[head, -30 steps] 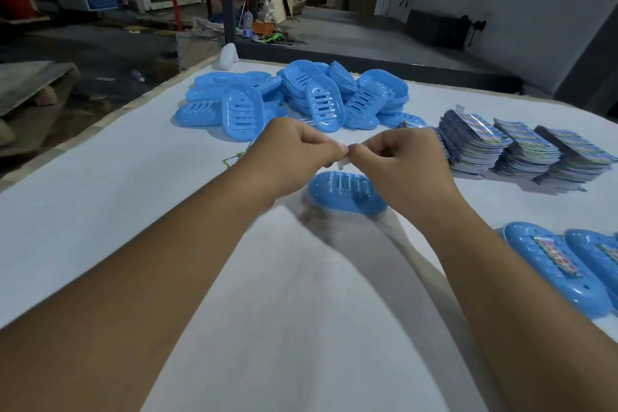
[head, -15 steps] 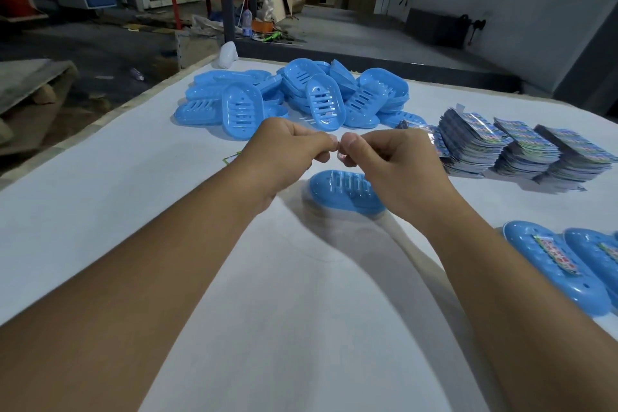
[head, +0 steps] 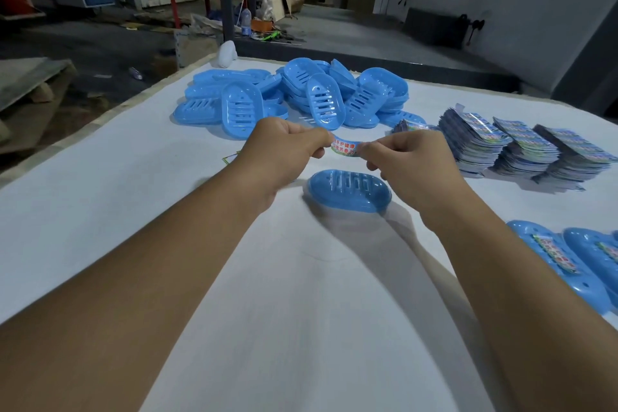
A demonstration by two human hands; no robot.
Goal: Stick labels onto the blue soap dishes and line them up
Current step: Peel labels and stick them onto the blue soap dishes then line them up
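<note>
The hands have drawn apart, and a label (head: 345,147) now stretches between them, peeled and ready. The left hand (head: 284,150) pinches one end, the right hand (head: 409,160) the other. The soap dish (head: 349,191) waits just below, at 6 o'clock. The table (head: 100,211) offers open room toward 9 o'clock.

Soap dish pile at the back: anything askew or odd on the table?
The unlabelled pile is a loose heap, several dishes tipped on edge. A small green-edged scrap lies on the table beside the left hand. Label stacks lean. Nothing looks damaged.
</note>
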